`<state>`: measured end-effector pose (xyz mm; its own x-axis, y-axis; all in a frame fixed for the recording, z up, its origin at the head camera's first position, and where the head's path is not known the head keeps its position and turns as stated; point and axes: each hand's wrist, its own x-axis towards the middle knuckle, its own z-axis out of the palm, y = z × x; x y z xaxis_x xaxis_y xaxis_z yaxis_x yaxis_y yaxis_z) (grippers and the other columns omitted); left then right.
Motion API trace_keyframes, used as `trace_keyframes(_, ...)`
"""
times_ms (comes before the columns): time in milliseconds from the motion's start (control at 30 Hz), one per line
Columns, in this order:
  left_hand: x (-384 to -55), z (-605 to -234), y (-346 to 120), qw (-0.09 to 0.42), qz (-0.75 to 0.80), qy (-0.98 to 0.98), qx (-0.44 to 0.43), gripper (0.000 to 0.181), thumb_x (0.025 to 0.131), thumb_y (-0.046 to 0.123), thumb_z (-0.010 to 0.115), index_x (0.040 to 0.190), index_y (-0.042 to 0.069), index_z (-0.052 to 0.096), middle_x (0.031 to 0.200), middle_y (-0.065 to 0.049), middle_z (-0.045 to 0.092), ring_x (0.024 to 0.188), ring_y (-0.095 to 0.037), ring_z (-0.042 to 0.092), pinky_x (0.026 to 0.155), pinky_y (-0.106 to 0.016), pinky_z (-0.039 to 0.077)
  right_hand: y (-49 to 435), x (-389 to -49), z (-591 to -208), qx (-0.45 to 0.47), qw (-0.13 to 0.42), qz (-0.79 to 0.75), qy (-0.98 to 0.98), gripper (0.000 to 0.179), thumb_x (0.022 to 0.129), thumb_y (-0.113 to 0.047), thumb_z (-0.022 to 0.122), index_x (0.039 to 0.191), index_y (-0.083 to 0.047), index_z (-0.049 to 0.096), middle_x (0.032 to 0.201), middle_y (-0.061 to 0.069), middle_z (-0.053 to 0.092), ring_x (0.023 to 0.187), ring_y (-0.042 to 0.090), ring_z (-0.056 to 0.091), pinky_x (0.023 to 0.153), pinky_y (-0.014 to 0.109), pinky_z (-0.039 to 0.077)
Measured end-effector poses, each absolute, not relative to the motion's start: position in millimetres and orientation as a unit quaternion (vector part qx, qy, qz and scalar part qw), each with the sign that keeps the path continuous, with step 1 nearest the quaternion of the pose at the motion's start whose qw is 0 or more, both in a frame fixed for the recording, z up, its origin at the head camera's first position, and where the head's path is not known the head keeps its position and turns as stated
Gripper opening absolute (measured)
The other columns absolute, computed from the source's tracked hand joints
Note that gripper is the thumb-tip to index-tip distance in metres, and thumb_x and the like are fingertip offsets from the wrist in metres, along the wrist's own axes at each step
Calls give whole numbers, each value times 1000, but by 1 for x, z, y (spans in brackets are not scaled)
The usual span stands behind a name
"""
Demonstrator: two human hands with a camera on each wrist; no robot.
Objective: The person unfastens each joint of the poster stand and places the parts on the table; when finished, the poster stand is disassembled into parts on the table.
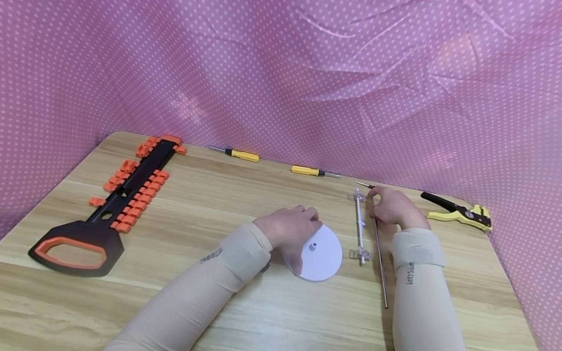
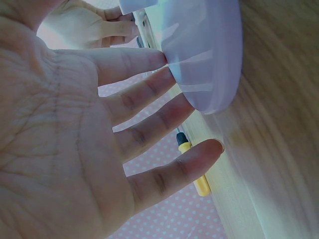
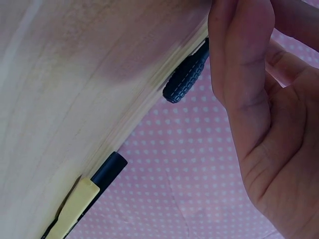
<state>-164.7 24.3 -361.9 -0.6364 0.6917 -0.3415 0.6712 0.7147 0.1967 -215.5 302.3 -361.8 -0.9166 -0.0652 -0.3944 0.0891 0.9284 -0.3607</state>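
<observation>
A white round disc [image 1: 326,258] with a small central stub lies on the wooden table. My left hand [image 1: 285,230] holds its rim at the left, fingers along the far edge and thumb along the near side. In the left wrist view, the fingertips touch the disc [image 2: 204,55]. My right hand [image 1: 392,207] pinches the far end of a thin metal rod [image 1: 380,258]; its fingertips are partly hidden. Left of the rod lies a white bar with clear plastic clips [image 1: 359,226]. A black textured handle [image 3: 187,74] lies beyond the right hand.
At the left lies a black holder with orange clips [image 1: 142,169]. Two yellow-handled screwdrivers [image 1: 245,155] lie along the back edge, before a pink dotted curtain [image 1: 284,92]. A yellow and black wire stripper [image 1: 467,214] is at the right.
</observation>
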Motion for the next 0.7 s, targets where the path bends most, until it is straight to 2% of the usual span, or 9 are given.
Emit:
trace_keyframes(367,-165,-361,24,202,28,904,376,110,68,42,100,161,14,46,164,-4,43,143,-22,46,117,-41,48,303,-216,-362,12,207,-188,960,57,97,-5,63,151,0,48,76,8,65,60,14,56,60,28,49)
trace_keyframes(700,-164,-360,24,202,27,903,379,109,69,42,100,160,14,46,163,-4,43,142,-22,47,116,-40,48,303,-216,-361,16,206,-177,962,53,100,-8,58,151,0,49,79,9,71,62,17,58,64,31,50)
